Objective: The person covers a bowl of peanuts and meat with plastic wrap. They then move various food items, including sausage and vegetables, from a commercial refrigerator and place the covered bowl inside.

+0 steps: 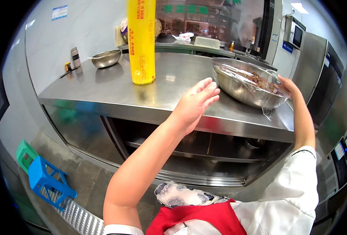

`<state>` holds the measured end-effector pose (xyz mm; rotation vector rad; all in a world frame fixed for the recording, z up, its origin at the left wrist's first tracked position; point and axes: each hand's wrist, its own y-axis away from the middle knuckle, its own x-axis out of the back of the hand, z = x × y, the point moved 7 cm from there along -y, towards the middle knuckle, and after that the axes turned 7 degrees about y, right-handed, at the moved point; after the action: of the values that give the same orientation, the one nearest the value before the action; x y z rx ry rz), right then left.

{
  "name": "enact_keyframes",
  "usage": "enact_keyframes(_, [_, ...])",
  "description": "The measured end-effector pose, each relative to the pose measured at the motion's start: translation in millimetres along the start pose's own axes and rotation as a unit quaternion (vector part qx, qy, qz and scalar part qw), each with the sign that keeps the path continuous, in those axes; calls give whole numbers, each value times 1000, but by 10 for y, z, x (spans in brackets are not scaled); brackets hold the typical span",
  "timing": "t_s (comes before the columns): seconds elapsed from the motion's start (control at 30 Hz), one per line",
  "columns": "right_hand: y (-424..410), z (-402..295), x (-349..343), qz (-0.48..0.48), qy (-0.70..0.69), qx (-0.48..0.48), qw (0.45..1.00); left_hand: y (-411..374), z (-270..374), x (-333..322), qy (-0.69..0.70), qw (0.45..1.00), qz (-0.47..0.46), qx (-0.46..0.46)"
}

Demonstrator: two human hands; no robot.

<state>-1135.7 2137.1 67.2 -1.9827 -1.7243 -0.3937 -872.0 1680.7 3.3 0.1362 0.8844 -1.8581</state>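
Observation:
A large stainless steel bowl [238, 88] with reddish-brown food [257, 78] stands at the right end of the steel worktable [179, 70]. Clear plastic film [264, 101] covers the bowl and hangs down over its front rim. My right hand [288, 85] is at the far right side of the bowl, on its rim or the film; its fingers are partly hidden. My left hand [201, 95] is raised beside the bowl's left side, fingers extended and holding nothing. Left of it, a tall yellow roll of plastic wrap [142, 55] stands upright on the table.
A smaller steel bowl [106, 58] with a utensil in it, a grey bottle [75, 57] and a small jar [68, 66] stand at the back left. Shelves [220, 158] lie under the table. Blue [45, 176] and green [25, 155] plastic stools stand on the floor at left.

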Motion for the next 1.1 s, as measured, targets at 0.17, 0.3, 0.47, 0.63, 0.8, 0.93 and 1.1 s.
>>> enact_keyframes(0.17, [-184,220,295,10,-60,8,998,-246,-97,82,93,995,16,15])
enact_keyframes(0.3, [335,71,19,-24,-117,16,993,-243,48,274,95,994,52,9])
enact_keyframes(0.47, [1214,-165,-168,-16,-219,-24,975,-306,152,306,52,998,42,0])
enact_keyframes(0.63, [424,-29,-150,-51,-298,10,953,-461,130,395,15,991,134,18])
enact_keyframes(0.8, [84,60,-285,-48,-309,83,946,-113,228,391,20,984,176,-28])
enact_keyframes(0.93, [872,-267,-513,-79,-268,132,951,676,611,95,15,984,169,-46])
enact_keyframes(1.1, [2211,-1247,-1115,-85,-131,211,965,1919,1151,-64,-25,965,233,-114])
